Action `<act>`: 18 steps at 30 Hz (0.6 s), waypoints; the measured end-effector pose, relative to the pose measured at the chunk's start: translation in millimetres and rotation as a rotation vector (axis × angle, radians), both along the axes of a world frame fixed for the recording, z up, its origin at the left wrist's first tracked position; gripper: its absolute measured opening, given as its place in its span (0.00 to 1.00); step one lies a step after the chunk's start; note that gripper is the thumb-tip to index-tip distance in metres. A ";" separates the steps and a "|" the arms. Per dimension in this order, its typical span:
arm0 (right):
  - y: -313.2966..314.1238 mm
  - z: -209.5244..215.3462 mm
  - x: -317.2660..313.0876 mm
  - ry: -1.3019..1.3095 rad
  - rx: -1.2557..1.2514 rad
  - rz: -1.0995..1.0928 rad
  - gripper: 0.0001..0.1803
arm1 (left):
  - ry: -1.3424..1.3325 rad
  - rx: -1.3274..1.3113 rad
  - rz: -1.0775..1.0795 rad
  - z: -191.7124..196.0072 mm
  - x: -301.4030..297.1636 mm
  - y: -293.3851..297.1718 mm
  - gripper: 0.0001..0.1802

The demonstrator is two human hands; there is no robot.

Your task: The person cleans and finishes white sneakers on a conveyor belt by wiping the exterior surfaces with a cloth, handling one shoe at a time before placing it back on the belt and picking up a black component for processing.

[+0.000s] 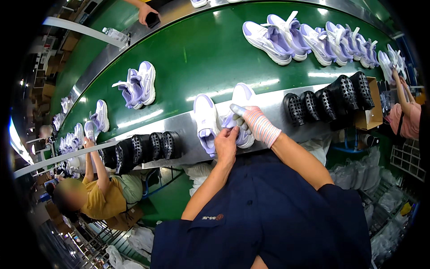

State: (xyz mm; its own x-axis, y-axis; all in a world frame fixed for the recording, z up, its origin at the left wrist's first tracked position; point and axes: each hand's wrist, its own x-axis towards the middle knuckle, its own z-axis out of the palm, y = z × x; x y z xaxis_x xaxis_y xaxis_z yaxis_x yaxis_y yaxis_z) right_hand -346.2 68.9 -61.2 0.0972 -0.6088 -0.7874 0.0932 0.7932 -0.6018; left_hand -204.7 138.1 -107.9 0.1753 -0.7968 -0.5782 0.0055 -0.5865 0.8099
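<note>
Two white and lavender sneakers stand side by side on the metal ledge before me. The left sneaker is untouched, its opening toward me. At the right sneaker both my hands work around the opening. My bare left hand is closed, fingers pinching at the collar or tongue edge; the exact part is hidden. My right hand, in a striped glove with grey fingertips, grips the sneaker's upper, thumb stretched across it.
Black dimpled, foot-shaped forms stand in rows to my right and left. More sneakers sit on the green belt. A cardboard box is at right. Co-workers handle sneakers at left and right; another person's hand holds something dark across the belt.
</note>
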 end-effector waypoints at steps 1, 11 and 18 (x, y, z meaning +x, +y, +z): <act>-4.1 4.3 3.6 -0.028 0.008 0.010 0.22 | -0.008 -0.002 0.006 0.4 -1.0 0.0 0.14; 0.0 -3.5 -24.9 -0.132 0.031 -0.008 0.05 | 0.031 -0.052 0.077 -8.0 -0.1 3.0 0.14; 25.7 -23.2 -35.3 -0.122 0.049 -0.106 0.07 | 0.068 0.046 0.118 4.4 -3.6 -2.4 0.13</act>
State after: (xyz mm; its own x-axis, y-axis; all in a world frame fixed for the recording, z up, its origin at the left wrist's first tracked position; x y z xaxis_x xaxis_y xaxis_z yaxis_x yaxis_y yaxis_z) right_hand -381.4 94.7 -84.3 0.1308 -0.5818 -0.8028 0.2480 0.8032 -0.5417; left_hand -208.3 135.7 -103.4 0.2250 -0.7454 -0.6275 0.1308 -0.6151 0.7775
